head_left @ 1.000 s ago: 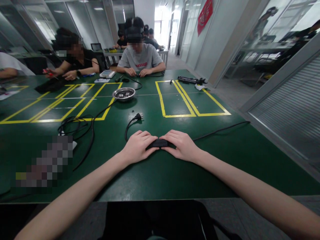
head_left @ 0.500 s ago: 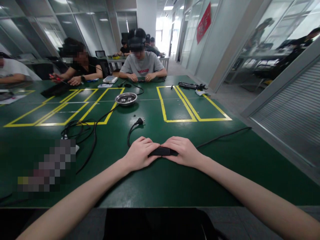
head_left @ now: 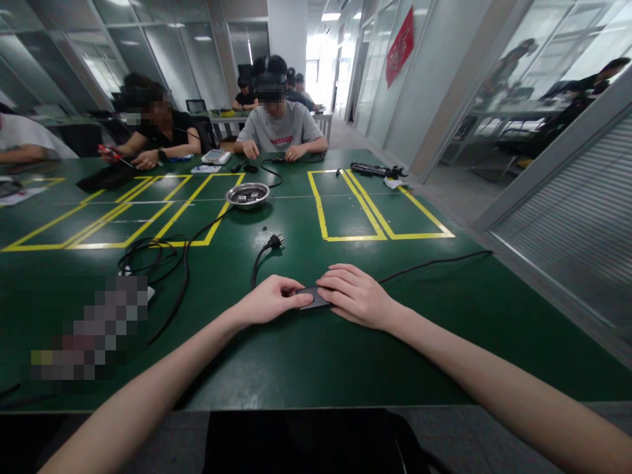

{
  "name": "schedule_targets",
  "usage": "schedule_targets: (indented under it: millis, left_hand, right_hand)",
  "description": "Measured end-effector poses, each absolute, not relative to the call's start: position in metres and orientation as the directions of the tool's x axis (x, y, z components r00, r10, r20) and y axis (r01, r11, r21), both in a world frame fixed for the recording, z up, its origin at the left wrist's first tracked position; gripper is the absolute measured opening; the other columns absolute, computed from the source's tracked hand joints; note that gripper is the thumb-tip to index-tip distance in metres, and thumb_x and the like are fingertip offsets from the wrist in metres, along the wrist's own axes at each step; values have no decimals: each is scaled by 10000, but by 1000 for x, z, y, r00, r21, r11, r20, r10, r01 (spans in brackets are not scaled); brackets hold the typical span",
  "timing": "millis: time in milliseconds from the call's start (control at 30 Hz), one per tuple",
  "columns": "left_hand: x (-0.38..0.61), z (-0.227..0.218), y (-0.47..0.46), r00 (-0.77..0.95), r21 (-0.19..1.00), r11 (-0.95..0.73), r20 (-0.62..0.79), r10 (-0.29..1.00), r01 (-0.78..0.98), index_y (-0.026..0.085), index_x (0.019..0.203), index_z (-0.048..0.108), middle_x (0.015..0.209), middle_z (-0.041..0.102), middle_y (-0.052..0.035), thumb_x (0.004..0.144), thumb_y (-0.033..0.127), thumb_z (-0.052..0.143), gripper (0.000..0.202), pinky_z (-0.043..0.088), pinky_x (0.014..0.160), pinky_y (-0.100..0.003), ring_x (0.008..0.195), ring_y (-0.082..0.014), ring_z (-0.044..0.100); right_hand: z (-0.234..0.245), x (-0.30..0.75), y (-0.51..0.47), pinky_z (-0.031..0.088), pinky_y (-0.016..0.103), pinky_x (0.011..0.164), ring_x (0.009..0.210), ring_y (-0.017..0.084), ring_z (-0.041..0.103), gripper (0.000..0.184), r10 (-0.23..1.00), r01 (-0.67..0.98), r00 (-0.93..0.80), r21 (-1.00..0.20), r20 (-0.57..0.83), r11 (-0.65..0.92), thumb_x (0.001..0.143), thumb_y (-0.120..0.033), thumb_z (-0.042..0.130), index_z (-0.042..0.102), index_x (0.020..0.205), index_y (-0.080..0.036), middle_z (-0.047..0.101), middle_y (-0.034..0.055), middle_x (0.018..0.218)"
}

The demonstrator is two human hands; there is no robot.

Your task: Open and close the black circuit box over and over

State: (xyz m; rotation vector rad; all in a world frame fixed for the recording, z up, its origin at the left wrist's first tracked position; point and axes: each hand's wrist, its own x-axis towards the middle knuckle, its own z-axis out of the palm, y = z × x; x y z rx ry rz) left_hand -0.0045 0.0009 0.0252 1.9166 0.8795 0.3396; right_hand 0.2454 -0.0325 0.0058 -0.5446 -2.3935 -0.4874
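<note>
A black power adapter (head_left: 320,299) lies on the green table in front of me, held between both hands. My left hand (head_left: 266,300) grips its left end, the thumb resting on top and the fingers curled behind. Over the right end, my right hand (head_left: 356,295) is closed with its fingers across the top, hiding that part. Beyond my left hand rises a short black cord ending in a plug (head_left: 274,242). Another black cable (head_left: 434,264) runs from behind my right hand toward the table's right edge.
A metal bowl (head_left: 247,195) with small metal parts stands farther back. Coiled black cable (head_left: 153,253) and a blurred-out object (head_left: 93,329) lie at left. Yellow tape (head_left: 320,210) marks rectangles. Co-workers sit across the table, one in a grey shirt (head_left: 281,125). A folded black stand (head_left: 375,170) lies back right.
The adapter has been tilted so its broader face shows. My left thumb has moved onto its top, and my right fingers have shifted over it. The grey-shirted co-worker's hands have moved apart.
</note>
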Motion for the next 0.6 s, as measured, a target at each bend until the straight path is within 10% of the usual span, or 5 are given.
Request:
schedule_targets:
  millis: [233,400,600]
  left_hand:
    - [-5,17,-8,650,647,-605,215,728,464,169,1060,764,914,757,-51,905,435,721,311,518,743,-310,813,-209,671]
    - [-2,14,-7,704,365,-778,341,623,512,178,1136,706,1019,772,-88,940,428,697,318,537,847,-374,922,-247,694]
    - [-2,11,-6,716,339,-774,304,628,535,164,1057,706,951,762,-75,988,405,649,257,503,818,-375,861,-235,684]
  right_hand:
    - [3,242,-35,565,373,778,870,234,724,349,602,573,-627,-231,494,786,982,-428,656,682,1209,-165,775,119,1013]
    - [-3,244,-29,513,354,713,769,223,686,307,646,627,-579,-235,498,743,1006,-428,631,724,1094,-149,760,100,866]
    - [3,245,-31,541,349,748,849,226,685,352,627,570,-619,-278,473,773,1021,-413,611,683,1246,-152,760,108,971]
